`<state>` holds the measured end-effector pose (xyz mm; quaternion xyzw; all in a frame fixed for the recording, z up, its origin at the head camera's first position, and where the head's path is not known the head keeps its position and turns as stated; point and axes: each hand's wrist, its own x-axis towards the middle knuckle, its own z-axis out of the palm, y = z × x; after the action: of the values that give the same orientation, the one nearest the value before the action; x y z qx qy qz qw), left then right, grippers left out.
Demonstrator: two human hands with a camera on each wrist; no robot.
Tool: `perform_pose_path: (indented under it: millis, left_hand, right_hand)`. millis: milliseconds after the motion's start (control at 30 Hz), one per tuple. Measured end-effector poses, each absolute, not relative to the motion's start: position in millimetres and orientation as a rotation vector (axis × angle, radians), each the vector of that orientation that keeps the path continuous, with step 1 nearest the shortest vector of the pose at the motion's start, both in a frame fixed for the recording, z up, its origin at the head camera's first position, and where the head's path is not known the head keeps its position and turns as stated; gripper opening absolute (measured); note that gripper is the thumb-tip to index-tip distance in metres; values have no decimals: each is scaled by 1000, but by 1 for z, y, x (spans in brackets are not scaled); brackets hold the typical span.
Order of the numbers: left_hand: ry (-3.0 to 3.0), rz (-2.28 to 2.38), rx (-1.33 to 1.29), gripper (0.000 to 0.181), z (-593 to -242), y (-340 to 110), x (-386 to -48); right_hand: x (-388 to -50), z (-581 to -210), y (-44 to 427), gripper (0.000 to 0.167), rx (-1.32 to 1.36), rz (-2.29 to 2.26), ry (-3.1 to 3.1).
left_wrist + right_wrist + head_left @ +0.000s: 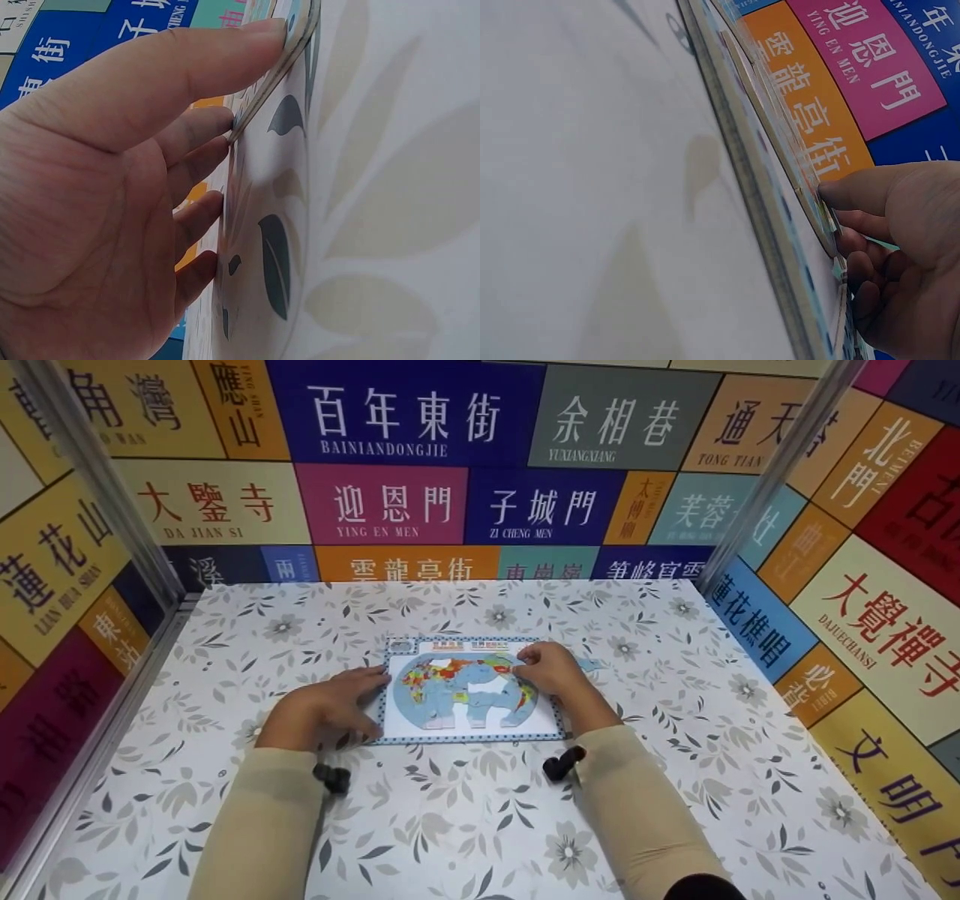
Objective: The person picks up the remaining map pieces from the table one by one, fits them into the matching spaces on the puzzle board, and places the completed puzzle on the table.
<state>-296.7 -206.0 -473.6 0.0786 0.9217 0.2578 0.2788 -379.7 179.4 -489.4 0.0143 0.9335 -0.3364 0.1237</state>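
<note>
A world-map jigsaw puzzle (pixel 429 706) lies flat on the table, its white tray framed by a dotted blue border. White gaps show in the middle and lower part of the map. My left hand (pixel 330 706) steadies the tray's left side, fingers spread and fairly straight; in the left wrist view the thumb (pixel 225 60) touches the tray's edge. At the upper right of the map my right hand (pixel 553 667) pinches a puzzle piece between thumb and index finger, largely hidden by the fingers. In the right wrist view that hand (pixel 907 247) has its other fingers curled.
A light blue puzzle piece (pixel 595 665) lies on the table just right of the tray, partly behind the right hand. The table (pixel 450 817) wears a white leaf-and-flower cover. Panels with large lettering (pixel 382 506) stand at the back and both sides.
</note>
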Motion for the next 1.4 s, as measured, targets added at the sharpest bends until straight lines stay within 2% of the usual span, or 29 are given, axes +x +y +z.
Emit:
perform_pose_path:
  millis: [267,900,1233,1400]
  left_hand:
    - [2486,735,309,105,-472,-206,-294]
    - [2494,714,311,106,-473,-206,-295]
    - [2485,740,250,106,-473,-206,-294]
    - [2464,758,192,107,-473,-205,-294]
  right_hand:
    - [-376,-489,178,38,22,-995,2740]
    - [-377,-490,176,33,41,-940,2741]
    - [-375,-482,177,41,5,-915,2737]
    - [-371,-477,185,39,-6,-974,2746]
